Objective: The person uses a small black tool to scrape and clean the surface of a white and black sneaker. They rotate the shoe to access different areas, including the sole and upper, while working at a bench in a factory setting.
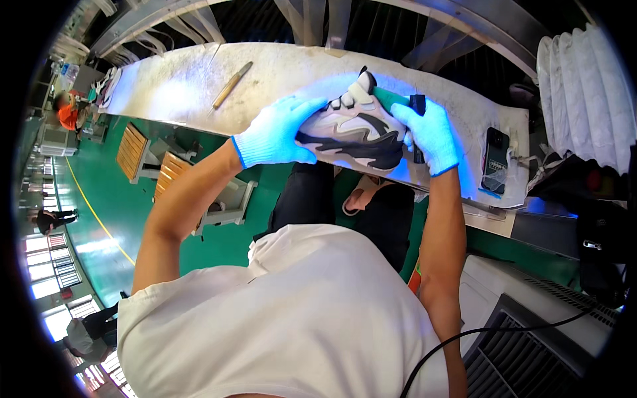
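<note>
A grey, white and black sneaker (361, 129) is held on its side above the front edge of the bench, with a green shoe last (389, 98) showing at its opening. My left hand (280, 129), in a white glove with a blue cuff, grips the toe end, fingers over the upper and thumb low by the sole. My right hand (432, 136), gloved the same way, is closed at the heel end around a black bar-shaped tool (418, 101). Part of that tool is hidden by the fingers, so its kind does not show. Bluish light falls on both gloves.
On the pale worn bench (279, 73) lies a wooden-handled knife (232, 86). A phone (495, 159) rests at the right end. White ribbed ducting (587, 99) stands beyond it. Slatted wooden stools (136, 151) are at left, and a black cable (491, 330) crosses lower right.
</note>
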`<state>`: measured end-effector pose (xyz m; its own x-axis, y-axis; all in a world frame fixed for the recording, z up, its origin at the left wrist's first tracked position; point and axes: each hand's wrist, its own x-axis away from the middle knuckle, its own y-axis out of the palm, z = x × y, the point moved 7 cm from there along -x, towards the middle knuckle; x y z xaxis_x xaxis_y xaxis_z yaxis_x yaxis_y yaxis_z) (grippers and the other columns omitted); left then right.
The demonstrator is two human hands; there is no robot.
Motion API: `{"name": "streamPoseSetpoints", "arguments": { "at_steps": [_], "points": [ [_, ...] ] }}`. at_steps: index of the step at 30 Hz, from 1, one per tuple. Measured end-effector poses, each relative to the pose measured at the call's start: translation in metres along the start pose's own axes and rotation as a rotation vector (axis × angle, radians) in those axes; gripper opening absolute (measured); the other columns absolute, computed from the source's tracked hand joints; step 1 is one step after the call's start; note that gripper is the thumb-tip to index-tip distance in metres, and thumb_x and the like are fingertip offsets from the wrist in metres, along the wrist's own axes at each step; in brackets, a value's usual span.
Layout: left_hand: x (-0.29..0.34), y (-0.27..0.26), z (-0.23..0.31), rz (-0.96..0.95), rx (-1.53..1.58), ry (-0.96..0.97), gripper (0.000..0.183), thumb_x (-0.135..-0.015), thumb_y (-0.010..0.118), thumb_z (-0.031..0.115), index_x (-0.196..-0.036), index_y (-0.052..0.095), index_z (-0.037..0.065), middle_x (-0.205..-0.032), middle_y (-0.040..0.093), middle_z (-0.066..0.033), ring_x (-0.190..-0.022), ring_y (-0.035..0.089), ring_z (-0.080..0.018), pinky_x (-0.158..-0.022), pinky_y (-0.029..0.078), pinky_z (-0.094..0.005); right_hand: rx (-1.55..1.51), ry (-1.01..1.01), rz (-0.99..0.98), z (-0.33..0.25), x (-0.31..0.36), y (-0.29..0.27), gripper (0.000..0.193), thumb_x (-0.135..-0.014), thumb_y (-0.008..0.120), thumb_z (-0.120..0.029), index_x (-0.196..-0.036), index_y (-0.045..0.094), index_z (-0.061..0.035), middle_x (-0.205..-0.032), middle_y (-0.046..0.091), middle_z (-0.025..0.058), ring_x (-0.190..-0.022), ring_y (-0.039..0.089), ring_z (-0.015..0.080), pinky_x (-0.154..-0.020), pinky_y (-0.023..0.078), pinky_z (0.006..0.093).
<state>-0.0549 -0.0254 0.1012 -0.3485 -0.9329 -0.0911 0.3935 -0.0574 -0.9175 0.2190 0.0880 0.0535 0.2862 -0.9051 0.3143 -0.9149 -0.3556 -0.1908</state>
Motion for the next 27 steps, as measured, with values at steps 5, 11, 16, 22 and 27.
{"name": "streamPoseSetpoints", "arguments": {
  "at_steps": [5,11,16,22,27],
  "points": [
    [-0.032,0.004,0.032,-0.022,-0.008,0.054,0.114,-0.072,0.098,0.053,-0.165,0.051,0.007,-0.158,0.061,-0.0257,-0.145,0.059,-0.0478,-0.121,0.049,-0.0523,0.008,0.031,-0.007,0.006,-0.005,-0.004,0.027,-0.101,0.082,-0.028,-0.097,0.074,-0.0026,-0.071,0.068,0.0033,-0.052,0.06,0.0108,-0.048,0.045,0.0299],
    [-0.065,0.016,0.026,-0.095,0.031,0.15,0.095,-0.075,0.096,0.051,-0.151,0.067,0.003,-0.151,0.069,-0.0208,-0.137,0.067,-0.0418,-0.116,0.053,-0.0467,-0.095,0.033,0.229,0.017,0.007,-0.032,0.032,-0.106,0.077,-0.033,-0.092,0.07,-0.0044,-0.069,0.066,0.0061,-0.05,0.06,0.0159,-0.047,0.047,0.0333],
    [-0.071,0.017,0.042,-0.106,-0.018,0.108,0.089,-0.073,0.096,0.047,-0.147,0.071,0.005,-0.154,0.067,-0.0207,-0.138,0.067,-0.0416,-0.116,0.054,-0.049,-0.939,-0.138,0.387,0.024,-0.028,-0.019,0.034,-0.112,0.071,-0.037,-0.095,0.067,-0.0085,-0.071,0.067,0.0063,-0.051,0.06,0.0185,-0.051,0.05,0.0316],
    [-0.073,0.023,0.064,-0.011,-0.04,0.077,0.088,-0.065,0.099,0.05,-0.136,0.075,0.005,-0.14,0.072,-0.0186,-0.128,0.07,-0.0406,-0.107,0.057,-0.0497,-0.907,-0.015,0.337,0.022,-0.051,0.016,0.04,-0.113,0.066,-0.041,-0.088,0.064,-0.0092,-0.066,0.063,0.0061,-0.048,0.055,0.0192,-0.046,0.046,0.0352],
    [-0.076,0.031,0.063,0.021,-0.058,0.101,0.094,-0.064,0.101,0.054,-0.14,0.075,0.006,-0.132,0.078,-0.0168,-0.119,0.077,-0.0373,-0.098,0.062,-0.045,-0.825,-0.097,0.246,-0.018,-0.036,0.047,0.045,-0.113,0.063,-0.042,-0.08,0.06,-0.0115,-0.059,0.056,0.004,-0.047,0.051,0.0177,-0.047,0.042,0.0324]
  ]
}}
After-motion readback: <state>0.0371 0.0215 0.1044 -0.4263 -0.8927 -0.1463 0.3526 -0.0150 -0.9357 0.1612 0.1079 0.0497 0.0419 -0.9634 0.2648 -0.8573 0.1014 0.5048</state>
